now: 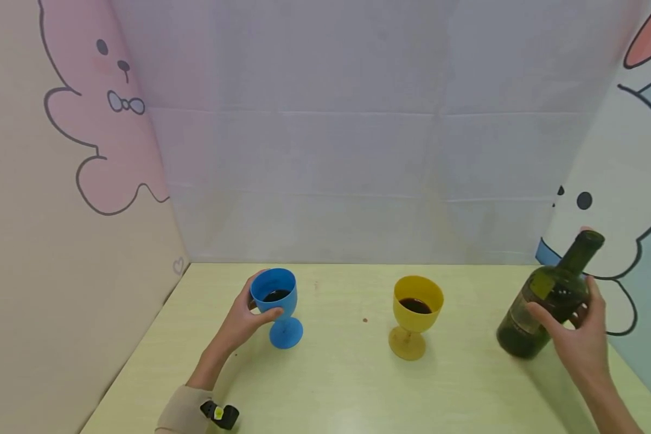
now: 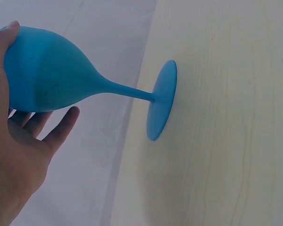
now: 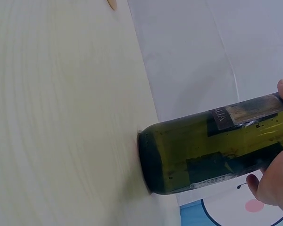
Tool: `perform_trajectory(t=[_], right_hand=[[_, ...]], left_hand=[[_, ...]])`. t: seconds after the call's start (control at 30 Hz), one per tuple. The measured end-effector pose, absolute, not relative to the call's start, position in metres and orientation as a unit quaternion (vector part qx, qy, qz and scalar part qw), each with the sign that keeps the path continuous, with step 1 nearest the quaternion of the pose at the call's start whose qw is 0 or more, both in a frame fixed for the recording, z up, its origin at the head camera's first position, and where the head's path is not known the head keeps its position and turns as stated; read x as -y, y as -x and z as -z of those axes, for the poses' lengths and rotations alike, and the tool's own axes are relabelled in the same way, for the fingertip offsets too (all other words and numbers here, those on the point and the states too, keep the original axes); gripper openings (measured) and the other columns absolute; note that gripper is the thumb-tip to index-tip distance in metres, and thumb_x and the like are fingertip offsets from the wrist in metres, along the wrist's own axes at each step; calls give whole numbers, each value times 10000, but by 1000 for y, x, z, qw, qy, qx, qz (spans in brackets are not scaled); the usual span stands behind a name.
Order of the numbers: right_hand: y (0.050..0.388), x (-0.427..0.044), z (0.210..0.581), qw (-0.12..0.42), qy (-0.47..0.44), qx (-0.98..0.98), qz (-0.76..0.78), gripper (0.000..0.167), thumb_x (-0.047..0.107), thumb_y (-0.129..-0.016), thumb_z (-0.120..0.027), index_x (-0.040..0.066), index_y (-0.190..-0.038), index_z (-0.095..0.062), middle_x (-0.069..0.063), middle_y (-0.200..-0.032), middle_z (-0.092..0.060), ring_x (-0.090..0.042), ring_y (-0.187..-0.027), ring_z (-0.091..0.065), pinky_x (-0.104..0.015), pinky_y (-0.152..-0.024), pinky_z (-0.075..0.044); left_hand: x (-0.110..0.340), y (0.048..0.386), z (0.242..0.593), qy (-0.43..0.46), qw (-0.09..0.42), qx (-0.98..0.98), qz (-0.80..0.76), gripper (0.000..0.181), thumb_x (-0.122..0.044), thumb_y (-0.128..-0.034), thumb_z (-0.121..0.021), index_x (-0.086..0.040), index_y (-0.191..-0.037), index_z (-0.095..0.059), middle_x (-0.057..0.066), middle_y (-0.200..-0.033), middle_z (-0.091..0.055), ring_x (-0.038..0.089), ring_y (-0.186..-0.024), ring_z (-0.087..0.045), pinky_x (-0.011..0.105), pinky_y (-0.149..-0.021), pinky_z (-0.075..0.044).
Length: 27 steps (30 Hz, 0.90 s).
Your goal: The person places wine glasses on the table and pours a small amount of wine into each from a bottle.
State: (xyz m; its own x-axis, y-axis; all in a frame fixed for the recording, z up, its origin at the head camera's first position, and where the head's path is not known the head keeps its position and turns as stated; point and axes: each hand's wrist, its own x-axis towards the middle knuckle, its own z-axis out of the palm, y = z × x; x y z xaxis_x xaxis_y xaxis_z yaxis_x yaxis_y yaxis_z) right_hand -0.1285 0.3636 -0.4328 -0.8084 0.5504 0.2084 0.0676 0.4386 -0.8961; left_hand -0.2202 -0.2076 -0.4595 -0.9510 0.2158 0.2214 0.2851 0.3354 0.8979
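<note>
My left hand [image 1: 245, 318] holds a blue goblet [image 1: 286, 333] by its bowl, thumb on the near side and fingers around the far side. Dark liquid shows inside it. In the left wrist view the blue goblet's foot [image 2: 163, 101] is at the tabletop; whether it fully touches, I cannot tell. My right hand [image 1: 583, 346] grips a green glass wine bottle [image 1: 559, 289] round its body, on the right of the table. The bottle leans to the right in the head view, its base [image 3: 151, 162] at the tabletop. A yellow goblet [image 1: 418, 313] with dark liquid stands between the hands, untouched.
The pale wooden table [image 1: 342, 386] reaches back to a white cloth wall [image 1: 325, 150]. Side walls with cartoon animals [image 1: 105, 108] close off left and right. On the left wrist sits a band with a small black device [image 1: 222, 415].
</note>
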Motion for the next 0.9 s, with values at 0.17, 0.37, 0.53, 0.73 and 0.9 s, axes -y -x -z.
perform_trajectory(t=[0.17, 0.37, 0.53, 0.73, 0.9], right_hand=[[125, -364, 427, 280, 195, 801, -492, 941, 164, -890, -744, 378, -1571, -132, 150, -1401, -358, -3, -1275, -409, -17, -1024, -320], [126, -361, 414, 352, 167, 772, -503, 868, 16, -865, -727, 275, -1552, -264, 193, -1335, -426, -9, -1268, -451, -22, -1002, -354], [126, -357, 411, 437, 98, 766, -460, 783, -15, -822, -748, 202, -1493, -408, 219, -1325, -475, 32, -1239, -459, -57, -1017, -345], [122, -350, 406, 527, -14, 761, -377, 599, 286, -836, -798, -4, -1318, -593, 233, -1332, -519, 57, -1279, -426, -147, -1083, -291], [121, -337, 397, 528, -134, 761, -353, 725, 500, -826, -770, -133, -1157, -643, 130, -1289, -617, 13, -1256, -500, -138, -1091, -333]], left_hand=[[208, 221, 460, 154, 25, 815, 559, 795, -220, -885, -755, -224, -1531, -292, 133, -1523, -420, 439, -1382, -419, 667, -1044, -403], [211, 220, 459, 174, 30, 808, 562, 817, -206, -911, -719, -228, -1567, -232, 156, -1572, -348, 466, -1428, -345, 703, -1086, -325], [214, 219, 453, 208, 74, 798, 561, 749, -127, -946, -642, -226, -1570, -239, 113, -1602, -325, 416, -1477, -281, 685, -1125, -281], [215, 216, 436, 235, 151, 799, 532, 737, -87, -941, -643, -239, -1558, -269, 56, -1580, -369, 303, -1437, -360, 393, -1132, -384], [213, 212, 422, 245, 205, 822, 472, 712, -92, -901, -706, -205, -1518, -370, 33, -1542, -402, 263, -1404, -381, 424, -1125, -380]])
